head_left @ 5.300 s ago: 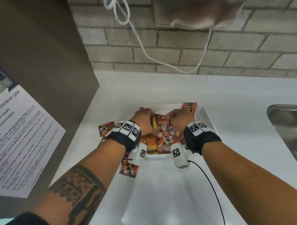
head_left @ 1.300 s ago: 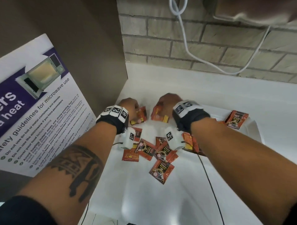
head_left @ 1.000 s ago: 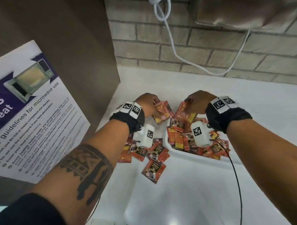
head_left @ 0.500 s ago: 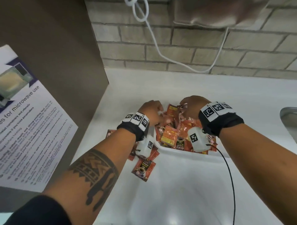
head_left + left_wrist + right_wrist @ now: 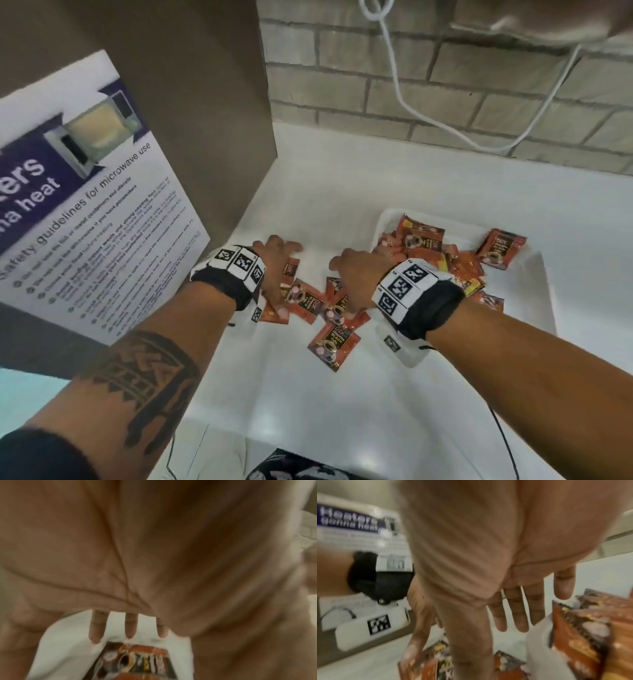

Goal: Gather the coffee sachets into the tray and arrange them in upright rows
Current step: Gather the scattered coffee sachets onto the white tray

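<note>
A white tray [image 5: 529, 298] on the white counter holds a loose, unsorted pile of red-orange coffee sachets [image 5: 421, 238]. Several more sachets [image 5: 306, 301] lie flat on the counter left of the tray, the nearest one [image 5: 334, 344] by itself. My left hand [image 5: 277, 262] hovers low over the leftmost sachets with fingers [image 5: 96, 627] straight and spread, a sachet [image 5: 137, 660] just beneath them. My right hand [image 5: 356, 274] reaches over the middle ones beside the tray rim [image 5: 539, 635], fingers [image 5: 517, 612] straight. Neither hand holds anything.
A brown cabinet side [image 5: 191, 102] with a microwave safety poster [image 5: 89, 192] stands close on the left. A brick wall [image 5: 445, 85] with a hanging white cable [image 5: 411, 106] closes off the back. A thin black wire [image 5: 503, 442] trails from my right wrist.
Both hands have left the tray, where they held sachets, and moved left to the loose sachets on the counter. Their fingers have opened and hold nothing.
</note>
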A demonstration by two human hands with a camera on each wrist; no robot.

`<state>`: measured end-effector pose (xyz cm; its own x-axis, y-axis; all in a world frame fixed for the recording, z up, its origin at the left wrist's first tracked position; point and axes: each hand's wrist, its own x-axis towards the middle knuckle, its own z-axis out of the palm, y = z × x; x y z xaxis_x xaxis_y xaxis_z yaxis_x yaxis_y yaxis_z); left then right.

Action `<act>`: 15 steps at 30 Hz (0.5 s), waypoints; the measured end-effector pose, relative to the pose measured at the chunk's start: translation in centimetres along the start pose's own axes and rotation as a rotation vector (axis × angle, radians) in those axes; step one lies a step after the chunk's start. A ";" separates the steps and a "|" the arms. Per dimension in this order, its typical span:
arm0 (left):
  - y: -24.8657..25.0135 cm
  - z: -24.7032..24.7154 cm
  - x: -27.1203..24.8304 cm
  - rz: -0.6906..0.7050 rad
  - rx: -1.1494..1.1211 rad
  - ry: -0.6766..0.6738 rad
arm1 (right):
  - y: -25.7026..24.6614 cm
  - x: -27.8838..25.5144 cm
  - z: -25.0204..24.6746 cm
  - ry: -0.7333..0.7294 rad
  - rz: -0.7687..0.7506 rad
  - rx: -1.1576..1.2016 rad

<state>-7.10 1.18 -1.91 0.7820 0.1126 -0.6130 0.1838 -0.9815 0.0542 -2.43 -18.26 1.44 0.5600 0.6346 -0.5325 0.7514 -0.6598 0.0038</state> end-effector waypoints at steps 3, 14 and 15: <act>0.2 1.2 0.0 -0.011 0.011 0.058 | -1.6 1.2 1.0 0.020 0.046 -0.107; 0.0 1.0 0.6 0.068 -0.125 0.156 | -2.4 3.1 0.0 -0.063 0.061 -0.079; 0.0 0.8 0.6 0.071 -0.118 0.171 | -2.2 3.4 -0.1 -0.069 0.063 -0.078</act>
<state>-7.13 1.16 -2.90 0.8831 0.0785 -0.4627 0.1855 -0.9640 0.1905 -2.11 -14.56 -0.28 0.5837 0.5617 -0.5863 0.7418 -0.6626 0.1036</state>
